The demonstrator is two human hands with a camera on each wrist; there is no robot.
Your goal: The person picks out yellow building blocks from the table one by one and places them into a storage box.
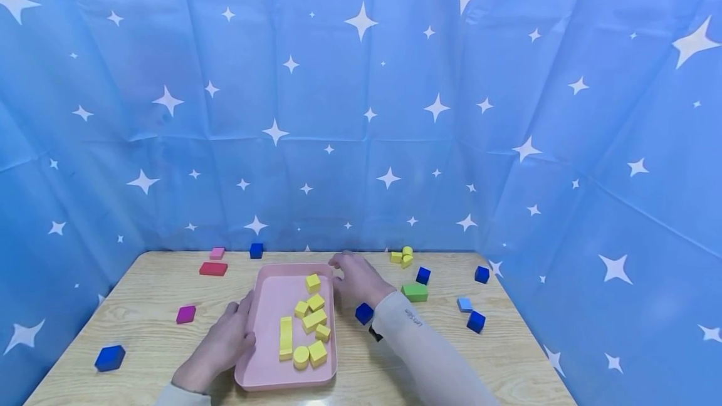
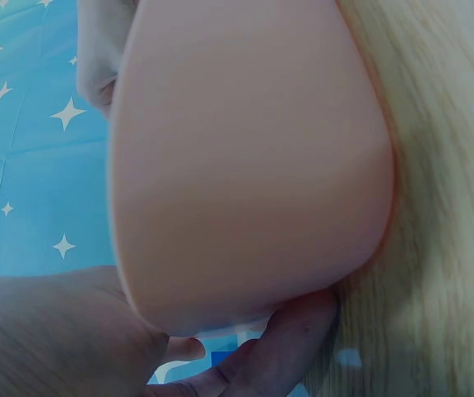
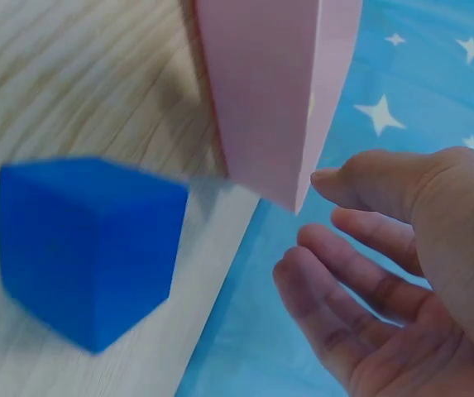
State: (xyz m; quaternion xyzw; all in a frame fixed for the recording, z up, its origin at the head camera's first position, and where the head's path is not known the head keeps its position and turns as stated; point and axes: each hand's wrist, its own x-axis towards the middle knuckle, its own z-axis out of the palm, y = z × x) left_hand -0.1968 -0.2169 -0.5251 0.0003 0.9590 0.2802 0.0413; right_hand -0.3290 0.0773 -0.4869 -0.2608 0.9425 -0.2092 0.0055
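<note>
A pink tray lies on the table, holding several yellow blocks, among them a long bar and a round piece. My left hand rests along the tray's left side, its fingers and thumb touching the outer wall. At the far right corner of the tray is my right hand, fingers loosely bent, with nothing between them. Its thumb tip is right at the corner in the right wrist view. Near that wrist sits a dark blue cube.
Several small yellow blocks sit together at the back. On the right are a green block, a light blue block and several blue cubes. Red, pink, magenta and blue blocks lie left. A starry curtain surrounds the table.
</note>
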